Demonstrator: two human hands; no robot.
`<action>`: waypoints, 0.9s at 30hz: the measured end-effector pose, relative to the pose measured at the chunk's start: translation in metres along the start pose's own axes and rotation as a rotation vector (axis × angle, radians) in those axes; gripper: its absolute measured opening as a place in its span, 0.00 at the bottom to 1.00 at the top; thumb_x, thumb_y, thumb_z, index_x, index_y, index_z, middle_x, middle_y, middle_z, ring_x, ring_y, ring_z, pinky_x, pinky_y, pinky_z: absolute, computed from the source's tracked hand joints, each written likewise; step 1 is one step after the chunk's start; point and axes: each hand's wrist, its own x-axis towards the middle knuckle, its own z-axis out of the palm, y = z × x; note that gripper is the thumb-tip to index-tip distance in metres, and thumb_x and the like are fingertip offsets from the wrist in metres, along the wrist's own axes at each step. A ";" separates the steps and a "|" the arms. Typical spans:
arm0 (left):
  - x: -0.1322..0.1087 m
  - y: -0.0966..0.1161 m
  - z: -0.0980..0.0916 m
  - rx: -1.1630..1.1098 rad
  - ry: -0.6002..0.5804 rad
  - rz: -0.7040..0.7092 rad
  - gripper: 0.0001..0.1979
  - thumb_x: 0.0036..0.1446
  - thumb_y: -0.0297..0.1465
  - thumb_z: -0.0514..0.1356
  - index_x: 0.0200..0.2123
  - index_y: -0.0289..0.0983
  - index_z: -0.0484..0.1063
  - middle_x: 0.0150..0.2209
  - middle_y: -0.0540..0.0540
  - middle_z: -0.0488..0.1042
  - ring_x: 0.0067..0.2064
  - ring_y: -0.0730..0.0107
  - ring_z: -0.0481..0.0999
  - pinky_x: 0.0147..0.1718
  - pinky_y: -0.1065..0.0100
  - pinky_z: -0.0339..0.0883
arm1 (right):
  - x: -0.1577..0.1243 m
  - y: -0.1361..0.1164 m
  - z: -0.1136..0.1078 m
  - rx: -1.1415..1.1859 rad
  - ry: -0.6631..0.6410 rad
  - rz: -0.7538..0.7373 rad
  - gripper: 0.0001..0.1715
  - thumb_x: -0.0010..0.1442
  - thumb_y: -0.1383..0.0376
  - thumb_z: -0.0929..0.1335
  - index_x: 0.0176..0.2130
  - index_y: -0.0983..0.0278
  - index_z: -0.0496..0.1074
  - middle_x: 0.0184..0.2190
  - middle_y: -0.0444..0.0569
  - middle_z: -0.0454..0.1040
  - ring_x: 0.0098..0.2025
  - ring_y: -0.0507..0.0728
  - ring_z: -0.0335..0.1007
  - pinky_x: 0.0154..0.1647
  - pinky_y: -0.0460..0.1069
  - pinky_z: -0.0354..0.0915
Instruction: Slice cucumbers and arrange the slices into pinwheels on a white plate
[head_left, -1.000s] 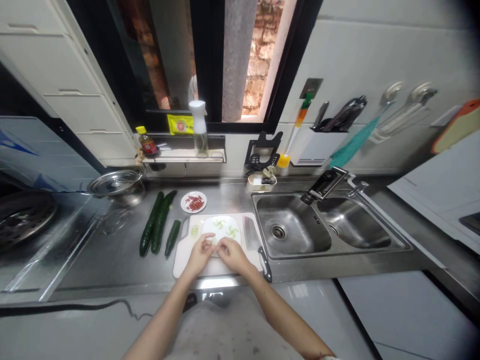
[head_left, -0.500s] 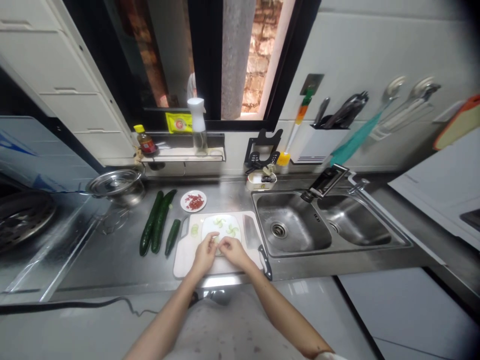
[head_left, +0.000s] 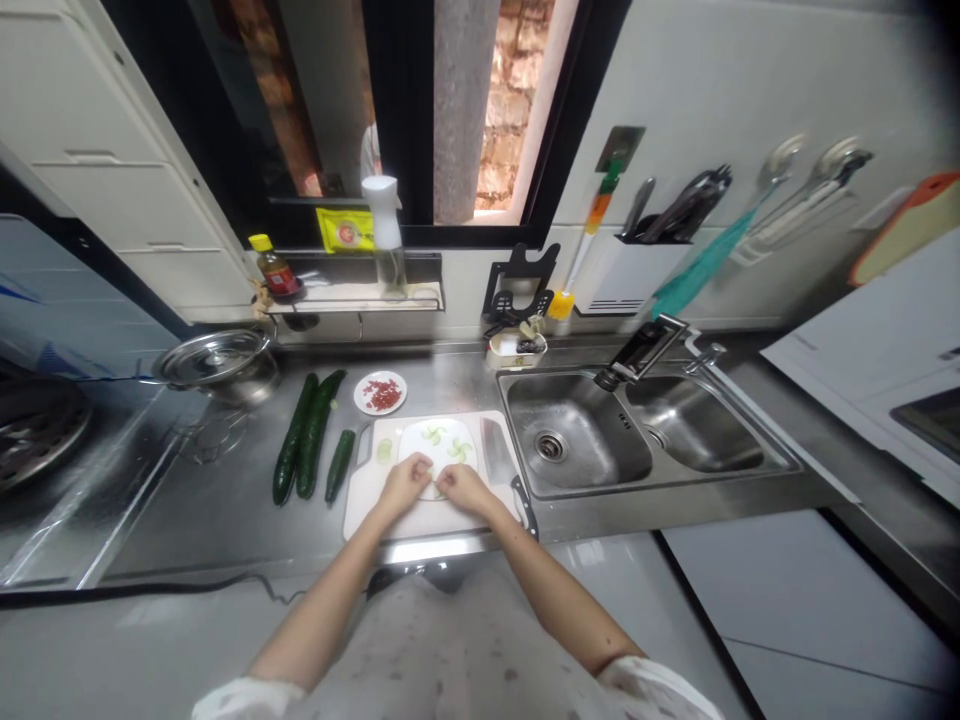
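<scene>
A person's two bare forearms reach forward from the near edge of a steel counter (head_left: 225, 510) to a white cutting board (head_left: 366, 512). The left hand (head_left: 405, 483) and right hand (head_left: 463, 488) meet at the near rim of a white plate (head_left: 410, 447) on the board. Both sets of fingertips are drawn in and pinch a small pale cucumber piece (head_left: 434, 488) between them. More cucumber slices (head_left: 442, 440) lie on the plate's far half, and one stray slice (head_left: 384, 450) sits on the board at the plate's left. A cleaver (head_left: 498, 462) rests along the board's right edge, apart from both hands. Compared with a second ago, the hands remain in the same spot with the same pinch and the slices have not moved. Only the view has dipped, showing more of the person's pale garment. Left of the board lie three whole cucumbers (head_left: 300, 450), and behind it a small dish of red bits (head_left: 380, 392). A double sink (head_left: 577, 450) is to the right.
</scene>
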 end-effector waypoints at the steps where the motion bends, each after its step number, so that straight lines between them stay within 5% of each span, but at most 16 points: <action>1: 0.001 -0.002 0.001 0.036 -0.001 -0.004 0.11 0.51 0.25 0.56 0.39 0.37 0.72 0.26 0.53 0.72 0.29 0.73 0.70 0.31 0.73 0.59 | 0.000 0.000 0.002 -0.038 -0.005 0.014 0.11 0.57 0.70 0.64 0.31 0.67 0.76 0.29 0.49 0.78 0.32 0.52 0.70 0.31 0.43 0.57; 13: 0.020 -0.006 0.013 0.417 -0.077 0.015 0.16 0.56 0.27 0.54 0.48 0.39 0.72 0.33 0.46 0.76 0.36 0.65 0.73 0.36 0.69 0.60 | 0.008 0.001 0.009 -0.447 -0.019 0.080 0.15 0.64 0.65 0.60 0.40 0.65 0.75 0.40 0.54 0.78 0.43 0.58 0.72 0.42 0.49 0.56; 27: 0.018 -0.015 0.010 0.513 -0.023 0.066 0.13 0.59 0.28 0.54 0.45 0.38 0.75 0.41 0.42 0.75 0.47 0.60 0.70 0.50 0.63 0.58 | 0.006 0.008 0.013 -0.457 0.026 0.040 0.13 0.64 0.65 0.60 0.42 0.64 0.73 0.42 0.52 0.75 0.44 0.57 0.68 0.44 0.49 0.53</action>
